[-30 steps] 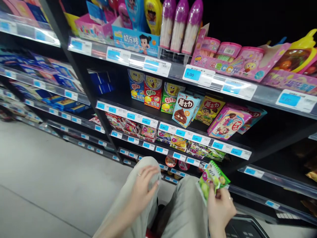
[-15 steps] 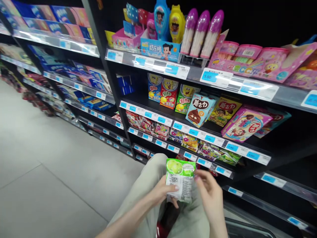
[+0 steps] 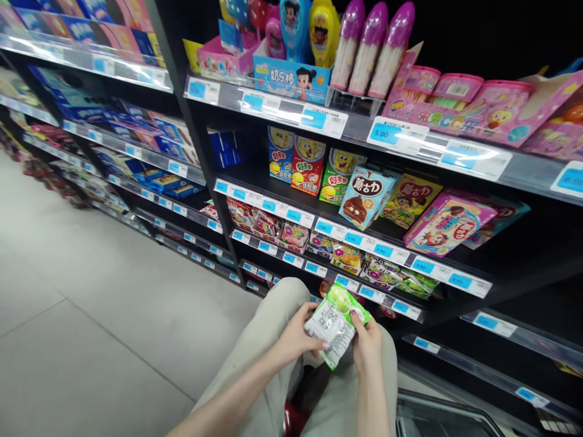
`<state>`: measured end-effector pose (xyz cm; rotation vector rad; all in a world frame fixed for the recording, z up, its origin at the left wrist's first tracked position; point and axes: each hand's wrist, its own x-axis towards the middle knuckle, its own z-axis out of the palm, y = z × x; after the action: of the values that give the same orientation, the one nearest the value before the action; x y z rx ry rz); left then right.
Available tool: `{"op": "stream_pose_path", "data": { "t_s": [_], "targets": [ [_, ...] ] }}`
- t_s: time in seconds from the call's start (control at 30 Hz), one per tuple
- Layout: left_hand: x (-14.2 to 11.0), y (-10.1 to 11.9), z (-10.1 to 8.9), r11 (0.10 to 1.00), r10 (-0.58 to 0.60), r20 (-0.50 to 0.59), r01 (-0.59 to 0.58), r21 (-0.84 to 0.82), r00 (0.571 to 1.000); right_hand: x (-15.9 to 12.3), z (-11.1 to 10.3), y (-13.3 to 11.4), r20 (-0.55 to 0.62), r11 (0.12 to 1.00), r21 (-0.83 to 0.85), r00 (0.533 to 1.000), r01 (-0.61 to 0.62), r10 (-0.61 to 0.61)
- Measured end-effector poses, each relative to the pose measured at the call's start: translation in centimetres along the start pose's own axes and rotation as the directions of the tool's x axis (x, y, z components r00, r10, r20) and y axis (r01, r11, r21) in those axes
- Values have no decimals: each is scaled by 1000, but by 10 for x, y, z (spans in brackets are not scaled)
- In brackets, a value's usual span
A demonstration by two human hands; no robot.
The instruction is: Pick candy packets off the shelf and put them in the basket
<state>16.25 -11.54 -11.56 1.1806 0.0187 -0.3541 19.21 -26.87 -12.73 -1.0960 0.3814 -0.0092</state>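
Observation:
A small green and white candy bag point(image 3: 334, 325) with pale green fruit printed at its top is held over my knees, its printed back facing me. It is tilted, with the top leaning right. My left hand point(image 3: 300, 335) grips its left and lower edge, the thumb on the front. Closed on the upper right corner is my right hand point(image 3: 365, 340), thumb across the green band. The fingers behind the bag are partly hidden.
Shelves ahead carry boxed snacks, among them a light blue box point(image 3: 365, 195) and a purple box point(image 3: 450, 224). Similar candy bags point(image 3: 348, 258) fill a lower shelf. A dark basket point(image 3: 441, 419) is at lower right; grey floor point(image 3: 91, 340) stretches left.
My right hand has come onto the bag's upper right corner. The bag has turned from upright to tilted clockwise. The view has shifted slightly.

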Motion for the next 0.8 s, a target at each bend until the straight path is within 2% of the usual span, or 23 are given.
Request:
{"op": "stream_pose_path", "data": {
  "t_s": [0.1, 0.17, 0.23, 0.37, 0.43, 0.53, 0.67, 0.73, 0.8],
  "targets": [
    [4, -5, 0, 985, 93, -196, -62, 160, 976, 8, 1, 8, -51, 999, 37, 998, 38, -36],
    [5, -5, 0, 982, 120, -300, -68, 178, 946, 9, 1, 9, -44, 997, 5, 996, 80, -80],
    [5, -4, 0, 983, 147, -350, -98, 154, 925, 9, 0, 6, -16, 993, -41, 994, 107, -107],
    [4, 1, 0, 984, 172, -270, -152, 94, 947, 6, -10, -3, 96, 984, -97, 986, 149, -140],
    [4, 1, 0, 986, 161, -228, -147, 78, 960, 6, -17, -7, 144, 964, -145, 969, 222, -201],
    [5, -1, 0, 987, 157, -219, -148, 59, 963, 5, -26, -12, 206, 892, -311, 940, 328, -273],
    [6, -3, 0, 971, 221, -244, -235, -29, 944, 2, -31, -21, 298, 800, -481, 925, 358, -234],
    [6, -4, 1, 952, 272, -259, -299, -69, 927, -1, -30, -24, 310, 801, -483, 925, 353, -220],
    [5, -6, 2, 946, 279, -241, -309, -97, 930, -2, -27, -24, 303, 808, -477, 927, 347, -220]
  ]
}}
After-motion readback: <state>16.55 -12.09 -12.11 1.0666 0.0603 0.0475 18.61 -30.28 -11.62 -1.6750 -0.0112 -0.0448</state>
